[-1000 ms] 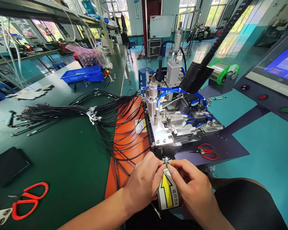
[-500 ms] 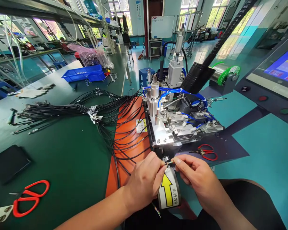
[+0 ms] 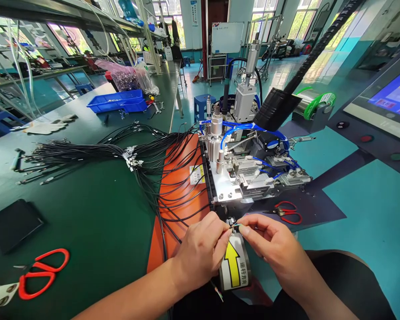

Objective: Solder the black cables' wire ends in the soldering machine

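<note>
Left hand fingers: the left hand (image 3: 200,251) pinches the end of a thin wire (image 3: 235,226) between thumb and forefinger.
Right hand fingers: the right hand (image 3: 273,249) pinches the same wire from the other side; the fingertips of both hands almost meet.
Wire: it is between the two pinches, very small, so its details cannot be told.
Just below the fingers: a grey roller (image 3: 235,266) with a yellow arrow label.
Just beyond the fingers: a metal machine (image 3: 243,173) with blue hoses; beside it, beyond the right hand, small red scissors (image 3: 288,212).
Left of the fingers: an orange mat (image 3: 180,191) with many black cables (image 3: 96,153) across it, on the green tabletop (image 3: 96,231).
Far left: big red scissors (image 3: 42,271).
</note>
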Available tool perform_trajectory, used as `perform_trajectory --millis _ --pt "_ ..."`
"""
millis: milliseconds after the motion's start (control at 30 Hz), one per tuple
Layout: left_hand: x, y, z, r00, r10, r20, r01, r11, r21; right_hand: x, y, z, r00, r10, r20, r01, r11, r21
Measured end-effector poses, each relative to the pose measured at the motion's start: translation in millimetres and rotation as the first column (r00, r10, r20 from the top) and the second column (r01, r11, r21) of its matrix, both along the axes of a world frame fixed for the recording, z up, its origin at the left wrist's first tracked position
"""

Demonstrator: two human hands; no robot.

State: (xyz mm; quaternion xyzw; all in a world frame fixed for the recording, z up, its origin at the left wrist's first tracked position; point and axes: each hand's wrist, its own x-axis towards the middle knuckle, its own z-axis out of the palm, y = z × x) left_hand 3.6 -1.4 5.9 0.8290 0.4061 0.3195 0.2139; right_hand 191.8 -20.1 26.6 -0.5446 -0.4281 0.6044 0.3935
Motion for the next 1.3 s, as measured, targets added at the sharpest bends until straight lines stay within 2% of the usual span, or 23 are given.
perform_trajectory --millis 200,433,700,1000,1133,1300 --pt "-1 0 0.2 0.999 -0.011 0.034 0.011 1.000 -0.018 0 2 -6.4 0.999 0.021 -0.030 -0.022 0.999 -0.023" --pt "-1 0 1.0 0.999 -0.009 0.043 0.010 1.000 -0.027 -1 4 -8.9 0.996 0.060 -0.069 -0.059 0.998 0.028" --pt "-1 0 1.7 0.999 -0.002 0.044 0.004 0.999 -0.040 -1 6 -11.7 0.999 0.030 -0.038 -0.028 0.998 0.058" --pt "-1 0 5.6 0.999 -0.003 0.042 0.006 0.997 -0.072 0 8 -15.3 0.996 0.068 0.056 -0.075 0.987 0.139" --pt "0 1 8.7 0.999 0.014 0.039 -0.010 0.993 -0.114 -4 10 -20.1 0.994 0.022 0.104 -0.042 0.980 0.196" --pt "0 3 9.1 0.997 0.049 0.063 -0.038 0.986 -0.165 -13 12 -25.0 0.996 -0.045 0.079 0.027 0.976 0.217"
